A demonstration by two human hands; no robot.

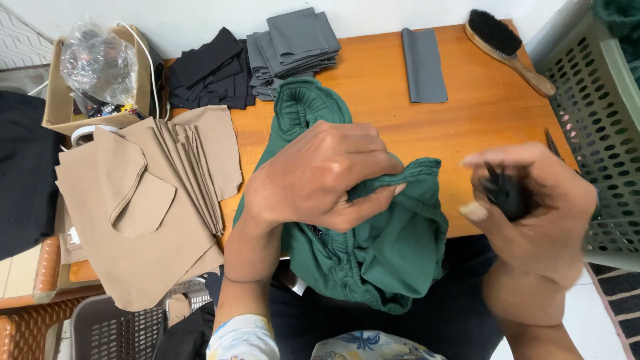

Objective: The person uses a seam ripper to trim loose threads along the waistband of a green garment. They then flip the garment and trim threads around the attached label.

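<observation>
Left hand [320, 177] pinched the green garment's [373, 247] gathered waistband over the wooden table's [467, 120] near edge; I saw my right hand [533, 213], blurred, clenched around a small black object [507, 193]. Tan fabric pieces [147, 200] lay left.

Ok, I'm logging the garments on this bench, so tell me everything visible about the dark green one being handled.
The dark green fabric garment looks like soft woven cloth with gathered, elasticated edges. It lies bunched and crumpled, partly on the orange wooden table, partly hanging over the near edge onto the person's lap. The left hand pinches a gathered edge; the right hand, holding a small black object, does not touch it.
</observation>
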